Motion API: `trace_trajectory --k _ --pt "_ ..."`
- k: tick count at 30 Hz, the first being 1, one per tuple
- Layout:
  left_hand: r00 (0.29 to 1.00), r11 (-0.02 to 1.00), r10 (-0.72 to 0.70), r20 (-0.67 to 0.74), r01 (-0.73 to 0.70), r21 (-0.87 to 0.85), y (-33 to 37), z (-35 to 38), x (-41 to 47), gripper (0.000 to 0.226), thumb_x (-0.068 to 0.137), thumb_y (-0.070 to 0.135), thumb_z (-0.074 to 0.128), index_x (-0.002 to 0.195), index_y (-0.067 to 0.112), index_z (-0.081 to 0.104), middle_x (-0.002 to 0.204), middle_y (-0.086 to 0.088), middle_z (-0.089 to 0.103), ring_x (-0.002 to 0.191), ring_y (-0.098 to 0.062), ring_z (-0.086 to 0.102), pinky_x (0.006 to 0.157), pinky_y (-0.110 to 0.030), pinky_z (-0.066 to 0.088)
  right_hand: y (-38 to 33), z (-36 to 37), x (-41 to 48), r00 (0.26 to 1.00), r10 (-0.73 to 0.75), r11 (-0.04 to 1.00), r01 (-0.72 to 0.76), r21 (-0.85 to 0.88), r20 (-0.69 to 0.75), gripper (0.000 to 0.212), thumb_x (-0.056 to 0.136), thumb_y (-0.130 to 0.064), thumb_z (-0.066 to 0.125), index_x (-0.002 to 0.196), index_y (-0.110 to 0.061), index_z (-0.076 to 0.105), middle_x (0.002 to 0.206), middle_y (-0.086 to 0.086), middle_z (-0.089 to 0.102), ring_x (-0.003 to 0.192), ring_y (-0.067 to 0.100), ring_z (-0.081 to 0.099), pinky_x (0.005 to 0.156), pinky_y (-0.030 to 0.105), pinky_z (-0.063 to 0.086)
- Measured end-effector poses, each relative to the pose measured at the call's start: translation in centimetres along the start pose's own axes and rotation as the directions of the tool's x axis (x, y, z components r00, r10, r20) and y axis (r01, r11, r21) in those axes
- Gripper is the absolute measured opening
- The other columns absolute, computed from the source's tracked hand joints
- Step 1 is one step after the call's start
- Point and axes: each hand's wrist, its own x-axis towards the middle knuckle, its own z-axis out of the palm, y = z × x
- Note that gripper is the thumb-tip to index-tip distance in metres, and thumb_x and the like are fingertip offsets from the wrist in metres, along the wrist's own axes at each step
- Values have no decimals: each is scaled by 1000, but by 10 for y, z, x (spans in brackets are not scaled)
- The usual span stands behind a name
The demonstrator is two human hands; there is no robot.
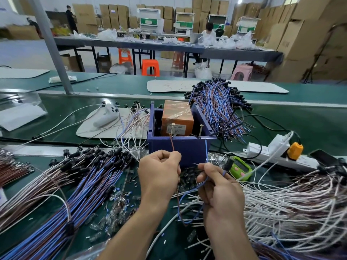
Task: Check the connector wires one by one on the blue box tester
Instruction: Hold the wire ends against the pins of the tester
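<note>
**Both leads raised to the tester's screws**

Curled left hand (158,171), thumb and forefinger clamped on the brown lead (172,142), drawn taut straight up from the fingertips to the left screw (172,126) of the blue box tester (180,147), probably to close the test circuit. Same pinch by the right hand (217,186) on the blue lead (206,151), raised from its fingertips toward the right screw (201,128); contact there too small to tell. Slack loop (183,221) hanging below both palms, clear of the box. Tester just beyond the knuckles, within easy reach. Blue-and-brown bundle (84,181) left of the left fingers, likely waiting its turn; white wires (291,203) right of the right fingers.
</note>
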Motion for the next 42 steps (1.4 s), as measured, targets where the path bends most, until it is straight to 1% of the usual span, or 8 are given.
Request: trace_trajectory --k 5,9,14,18,21,26,37,42 --pt "1000 1000 24 -4 -24 2 -2 1 0 32 81 13 69 50 12 62 45 -6 59 37 -14 47 39 -23 38 1 -2 3 1000 -3 1000 3 -4 -2 28 93 -7 66 68 -10 78 57 9 60 38 8 40 36 17 28" --pt "999 999 37 -1 -37 13 -2 2 -1 32 81 14 68 50 12 62 45 -4 58 39 -16 46 40 -25 39 1 -2 5 1000 -11 1000 11 -9 -9 30 93 -8 66 66 -12 78 56 8 60 41 9 42 40 20 27" --pt "999 999 44 -1 -44 20 -2 1 0 32 82 14 68 50 13 62 45 -6 59 39 -17 47 40 -26 41 1 -3 5 1000 -22 1000 21 -5 -13 22 92 -7 67 72 -7 76 58 10 60 39 9 39 37 18 26" --pt "999 999 36 5 -36 27 -4 1 1 28 81 14 68 53 14 64 46 -5 58 40 -17 46 41 -28 41 0 -1 6 998 -42 998 40 -39 -51 32 93 -10 68 63 -16 78 59 6 64 46 9 48 46 22 33" --pt "999 999 42 3 -42 28 -4 1 1 30 81 15 68 52 16 62 45 -2 58 40 -16 46 41 -26 39 -2 3 9 992 -94 992 86 -93 -81 31 93 -11 69 64 -18 78 56 5 63 44 9 44 43 21 32" --pt "998 998 57 1 -57 24 -5 3 0 29 81 14 67 52 16 62 44 -2 56 38 -15 43 38 -26 36 -5 6 16 983 -143 985 131 -110 -116 30 93 -11 70 64 -11 75 52 7 59 40 11 33 38 19 27" --pt "996 995 93 9 -93 26 -8 3 1 26 82 12 67 56 12 63 45 -2 55 39 -16 41 38 -26 34 -3 9 22 986 -136 978 117 -171 -101 24 93 -11 70 70 -4 72 46 2 52 38 8 36 39 19 32" --pt "996 995 94 7 -94 20 -8 3 1 27 82 11 66 55 13 63 44 -2 55 38 -15 40 37 -24 33 -2 10 23 986 -132 974 110 -197 -104 22 93 -11 71 71 -5 73 46 1 52 39 9 38 42 21 33"
